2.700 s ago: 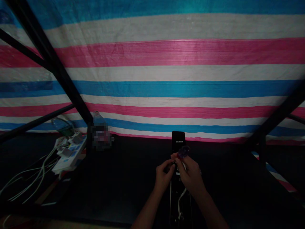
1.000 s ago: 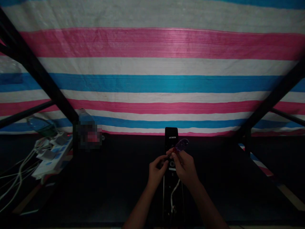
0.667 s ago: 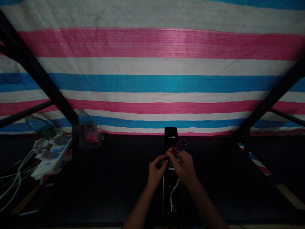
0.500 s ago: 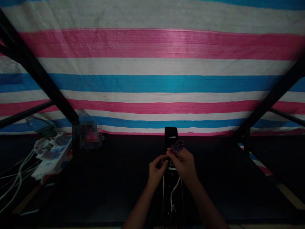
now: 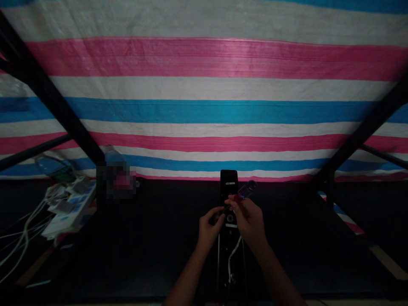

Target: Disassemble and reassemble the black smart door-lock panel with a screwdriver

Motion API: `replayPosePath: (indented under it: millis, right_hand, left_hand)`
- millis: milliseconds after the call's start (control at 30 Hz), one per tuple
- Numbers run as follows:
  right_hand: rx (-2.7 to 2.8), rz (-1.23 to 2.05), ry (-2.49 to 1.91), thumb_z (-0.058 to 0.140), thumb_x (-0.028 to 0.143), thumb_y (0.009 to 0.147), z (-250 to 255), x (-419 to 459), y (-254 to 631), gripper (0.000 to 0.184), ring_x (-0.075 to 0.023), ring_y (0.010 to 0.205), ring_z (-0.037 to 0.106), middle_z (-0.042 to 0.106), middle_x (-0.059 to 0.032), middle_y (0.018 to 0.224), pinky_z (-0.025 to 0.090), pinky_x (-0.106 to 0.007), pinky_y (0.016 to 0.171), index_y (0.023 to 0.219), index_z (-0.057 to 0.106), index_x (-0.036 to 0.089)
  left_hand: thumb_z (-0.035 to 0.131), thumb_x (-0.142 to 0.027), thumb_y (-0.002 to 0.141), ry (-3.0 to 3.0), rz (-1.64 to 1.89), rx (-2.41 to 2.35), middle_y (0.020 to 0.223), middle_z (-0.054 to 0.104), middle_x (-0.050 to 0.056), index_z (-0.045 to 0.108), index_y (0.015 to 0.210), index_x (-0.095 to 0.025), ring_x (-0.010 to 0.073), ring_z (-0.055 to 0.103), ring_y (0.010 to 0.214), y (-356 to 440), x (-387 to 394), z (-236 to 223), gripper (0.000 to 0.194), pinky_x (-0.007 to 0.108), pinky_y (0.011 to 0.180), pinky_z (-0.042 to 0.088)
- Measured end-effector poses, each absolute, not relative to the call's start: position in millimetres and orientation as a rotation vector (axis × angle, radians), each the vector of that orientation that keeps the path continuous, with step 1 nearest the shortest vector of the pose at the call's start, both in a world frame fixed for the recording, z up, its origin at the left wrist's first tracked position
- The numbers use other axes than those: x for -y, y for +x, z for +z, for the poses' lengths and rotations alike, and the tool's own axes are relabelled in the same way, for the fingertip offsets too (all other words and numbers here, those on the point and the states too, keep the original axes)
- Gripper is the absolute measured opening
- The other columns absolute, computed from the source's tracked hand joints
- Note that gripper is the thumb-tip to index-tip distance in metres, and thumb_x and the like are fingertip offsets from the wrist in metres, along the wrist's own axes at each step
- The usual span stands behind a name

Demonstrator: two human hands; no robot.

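My right hand [image 5: 249, 214] is closed around a screwdriver [image 5: 247, 189] with a clear purple and red handle, tilted so its butt points up and to the right. The dark shaft runs down and left toward my left hand [image 5: 211, 222], whose thumb and fingers are pinched near the tip. Whatever sits in that pinch is too dark to make out. Both hands are over a long black device [image 5: 228, 178] with a small white label, a round part and a pale strip. A white cable [image 5: 234, 255] lies along its lower part.
A white power strip [image 5: 68, 216] with plugs and tangled cables [image 5: 28, 225] lies at the left. Dark metal posts [image 5: 54, 93] slant on both sides. Behind the black table [image 5: 153, 255] hangs a striped tarp [image 5: 204, 110]. A pixelated patch covers something at the back left.
My right hand has shifted slightly right, and the screwdriver's handle has moved up and right, showing more of its length and shaft. My left hand has stayed in place.
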State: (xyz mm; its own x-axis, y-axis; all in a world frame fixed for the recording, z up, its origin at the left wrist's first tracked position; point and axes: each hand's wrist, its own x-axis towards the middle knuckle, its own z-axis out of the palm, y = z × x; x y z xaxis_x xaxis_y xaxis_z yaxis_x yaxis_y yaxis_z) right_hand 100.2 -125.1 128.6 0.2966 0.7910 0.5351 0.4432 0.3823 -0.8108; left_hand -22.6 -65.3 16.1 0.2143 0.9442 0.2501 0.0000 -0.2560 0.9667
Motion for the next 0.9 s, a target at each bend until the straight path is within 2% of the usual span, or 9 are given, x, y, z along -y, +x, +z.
replayPosePath:
  millis: [733, 900]
  right_hand:
    - [1.473, 0.466, -1.178, 0.048, 0.027, 0.098, 134, 114, 96, 0.023, -0.0199, 0.091, 0.073, 0.075, -0.0075, 0.098, 0.058, -0.031, 0.08, 0.102, 0.07, 0.021]
    - [1.474, 0.404, -1.203, 0.059, 0.027, 0.092, 131, 114, 95, 0.014, -0.0202, 0.084, 0.072, 0.074, -0.0054, 0.091, 0.056, -0.03, 0.075, 0.092, 0.072, 0.022]
  left_hand:
    - [0.07, -0.034, 0.08, 1.511, 1.214, -0.925, 0.078, 0.072, 0.004, 0.076, 0.102, -0.015, 0.0165, 0.063, 0.067, -25, 66, 20, 0.03, 0.026, 0.064, 0.051]
    - [0.069, -0.033, 0.08, 1.516, 1.219, -0.919, 0.077, 0.074, 0.004, 0.077, 0.097, -0.015, 0.0171, 0.064, 0.068, -23, 68, 22, 0.027, 0.026, 0.065, 0.052]
